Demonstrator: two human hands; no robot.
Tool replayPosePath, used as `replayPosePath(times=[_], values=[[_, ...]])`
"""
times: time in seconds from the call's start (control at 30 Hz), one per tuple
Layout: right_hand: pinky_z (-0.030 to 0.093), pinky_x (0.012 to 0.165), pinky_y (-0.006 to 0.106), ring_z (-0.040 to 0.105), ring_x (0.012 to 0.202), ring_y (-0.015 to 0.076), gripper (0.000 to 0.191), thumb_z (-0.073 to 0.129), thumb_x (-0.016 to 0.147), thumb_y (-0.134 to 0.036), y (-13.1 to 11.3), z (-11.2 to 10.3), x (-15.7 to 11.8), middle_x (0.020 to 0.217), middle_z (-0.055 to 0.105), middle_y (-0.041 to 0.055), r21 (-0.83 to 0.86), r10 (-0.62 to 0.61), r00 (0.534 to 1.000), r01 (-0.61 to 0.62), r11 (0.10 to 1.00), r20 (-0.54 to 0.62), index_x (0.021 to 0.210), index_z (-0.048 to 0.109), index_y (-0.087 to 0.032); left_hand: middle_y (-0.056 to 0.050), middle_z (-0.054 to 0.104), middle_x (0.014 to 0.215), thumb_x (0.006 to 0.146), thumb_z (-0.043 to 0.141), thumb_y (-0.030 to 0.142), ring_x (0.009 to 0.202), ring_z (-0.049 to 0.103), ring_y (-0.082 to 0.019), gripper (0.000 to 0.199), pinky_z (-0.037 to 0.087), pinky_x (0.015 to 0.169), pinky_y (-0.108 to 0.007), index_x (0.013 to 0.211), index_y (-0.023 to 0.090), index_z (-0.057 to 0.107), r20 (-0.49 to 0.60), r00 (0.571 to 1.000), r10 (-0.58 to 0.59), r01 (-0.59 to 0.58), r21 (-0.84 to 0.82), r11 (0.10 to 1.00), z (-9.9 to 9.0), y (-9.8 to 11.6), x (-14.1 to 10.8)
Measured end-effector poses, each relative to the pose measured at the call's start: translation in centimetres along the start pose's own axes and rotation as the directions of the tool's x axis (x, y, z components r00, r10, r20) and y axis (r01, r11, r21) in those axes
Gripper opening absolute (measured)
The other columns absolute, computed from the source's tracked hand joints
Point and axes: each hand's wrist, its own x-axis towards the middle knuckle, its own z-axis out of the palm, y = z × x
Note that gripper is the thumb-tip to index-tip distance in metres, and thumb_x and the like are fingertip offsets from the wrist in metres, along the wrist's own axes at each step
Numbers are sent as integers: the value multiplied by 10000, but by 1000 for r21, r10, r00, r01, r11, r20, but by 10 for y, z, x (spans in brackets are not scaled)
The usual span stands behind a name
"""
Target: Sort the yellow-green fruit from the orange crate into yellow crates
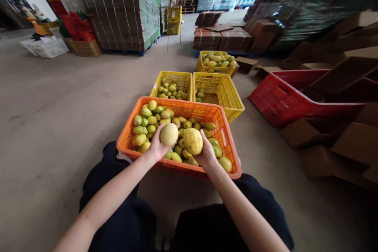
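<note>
An orange crate (227, 141) full of green and yellow fruits stands between my knees. Above its middle, my left hand (157, 143) is wrapped round a smooth, pale yellow fruit (169, 134). Close to its right, my right hand (206, 150) grips a larger, ribbed yellow fruit (193, 141). The two held fruits are side by side with a small gap between them. Below them, more fruits lie loosely in the crate.
Behind the orange crate are a yellow crate (171, 74) with fruits, another yellow crate (230, 94) with a few fruits, and a third full one (214, 69). A red crate (271, 102) and open cardboard boxes (354, 141) stand at the right.
</note>
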Motion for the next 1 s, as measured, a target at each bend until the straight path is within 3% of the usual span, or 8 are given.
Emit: replayPosePath(times=[0.2,0.4,0.53,0.63,0.8,1.0], values=[[619,684,381,750,751,246,388,452,957,-510,-3,0,0,693,747,46,8,16,999,-15,1000,-52,898,678,-200,-120,719,914,1005,373,390,788,717,-225,425,609,676,-333,1256,102,557,-80,991,-108,103,-72,992,5,2,-1],[615,602,356,712,576,212,214,654,849,-408,-9,-7,-3,670,739,13,66,-3,1000,3,998,-4,844,678,-195,-61,692,772,952,523,413,691,697,-204,356,617,685,-356,1155,128,590,-190,981,-27,9,-93,996,3,4,-2],[612,568,351,719,587,226,246,655,841,-427,-5,-19,7,687,748,50,65,9,999,-12,998,52,849,690,-184,-112,712,823,971,466,402,699,697,-218,391,613,678,-376,1167,96,610,-151,986,-77,65,-88,994,-6,1,5],[615,586,344,737,644,236,243,662,840,-434,1,-24,16,669,741,47,40,2,1000,-3,999,29,835,688,-193,-109,715,844,980,453,396,720,704,-214,398,608,689,-359,1197,99,606,-177,981,-80,67,-75,995,-8,0,6],[622,628,378,745,699,259,322,626,852,-506,4,-16,11,663,735,59,6,23,999,-23,1000,-24,843,687,-190,-77,709,784,937,547,422,681,704,-205,395,619,649,-354,1180,116,604,-185,979,-87,88,-7,996,-1,2,1],[621,621,389,739,683,260,351,576,869,-508,-2,-8,2,658,731,71,42,48,999,-48,998,8,788,682,-183,-158,725,816,965,428,417,654,711,-246,470,604,580,-358,1182,42,610,-90,985,-145,143,-28,989,-9,2,3]])
